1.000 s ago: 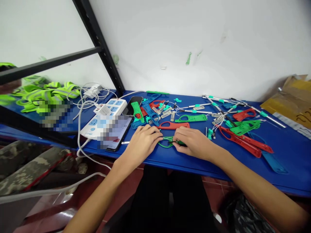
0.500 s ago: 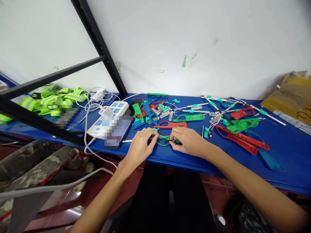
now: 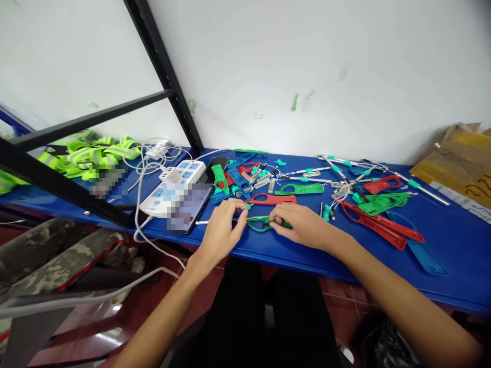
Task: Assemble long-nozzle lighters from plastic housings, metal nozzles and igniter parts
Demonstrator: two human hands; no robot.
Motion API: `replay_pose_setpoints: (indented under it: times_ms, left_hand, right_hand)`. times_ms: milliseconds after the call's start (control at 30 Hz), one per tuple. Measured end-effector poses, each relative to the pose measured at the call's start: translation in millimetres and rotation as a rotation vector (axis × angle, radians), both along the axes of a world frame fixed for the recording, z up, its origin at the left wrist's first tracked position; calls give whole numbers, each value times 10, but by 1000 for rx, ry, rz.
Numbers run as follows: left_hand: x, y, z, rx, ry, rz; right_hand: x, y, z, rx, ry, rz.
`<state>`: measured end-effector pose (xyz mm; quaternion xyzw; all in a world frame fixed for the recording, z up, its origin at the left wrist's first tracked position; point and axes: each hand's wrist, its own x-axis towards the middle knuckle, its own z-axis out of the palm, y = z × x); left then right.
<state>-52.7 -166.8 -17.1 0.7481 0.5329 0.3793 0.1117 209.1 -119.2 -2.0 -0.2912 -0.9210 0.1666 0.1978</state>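
A green plastic lighter casing [image 3: 256,228] with a loop opening lies at the table's front, between my hands. A thin metal tube [image 3: 201,222] runs from its left beneath my left hand [image 3: 224,222], whose thumb and fingers are curled around it. My right hand [image 3: 289,221] is closed over the casing's right part, thumb and forefinger pinching a small black piece [image 3: 270,223] there; the palm hides the rest. Just behind lies a red casing [image 3: 282,200], with a teal trigger piece [image 3: 249,206] near my left fingertips.
Behind are a green casing [image 3: 301,189], clear fuel tanks [image 3: 264,180] and blue casings [image 3: 238,179]. Red casings [image 3: 378,227] and metal tubes [image 3: 429,190] lie right, before a cardboard box [image 3: 460,163]. A phone [image 3: 197,199], power strip [image 3: 155,202] and black shelf post [image 3: 164,71] stand left.
The view has shifted slightly. My left thumb and fingers have moved back a little from the green casing, widening the gap between the hands. My right hand keeps its pinch at the casing.
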Motion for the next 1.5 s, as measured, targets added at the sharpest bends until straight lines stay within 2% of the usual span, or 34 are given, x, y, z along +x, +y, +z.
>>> replay_pose_setpoints:
  times_ms: [100,200,300,400,500,600,700,800,933,1033,1133,1233,1333,1500]
  left_hand:
    - [-76,93,79,23,6,70]
    - [-111,205,139,-52,152,105]
    - [-77,290,146,-91,299,90]
    - [-41,347,125,-88,328,107]
    - [-86,396,104,-104,280,95]
    - [-220,469,85,-107,217,-26]
    - [-354,532,85,-59,149,-141]
    - [-377,481,122,-6,15,-229]
    - [-213,247,133,122,-110,-267]
    - [-89,122,56,206,-84,-258]
    - [-53,107,-11,194,-52,-277]
    - [-69,140,-22,146,5,-333]
    - [-83,163,-10,122,51,-314]
    - [-90,160,-29,180,138,-316]
  right_hand:
    - [26,0,62,54,90,-56]
    - [46,65,153,99,170,-169]
    - [46,199,227,91,144,-228]
    - [31,296,224,76,32,-134]
    - [40,280,145,15,-7,-8]
    - [75,221,72,-68,-24,41]
    - [98,201,59,-93,-90,18]
    - [102,206,82,-101,-144,13]
    - [104,178,92,-64,-146,24]
    - [104,146,69,54,-136,70]
    - [101,124,51,139,-137,101]
    - [99,105,53,131,-130,92]
    - [97,85,61,116,-114,72]
    - [80,83,64,106,-119,63]
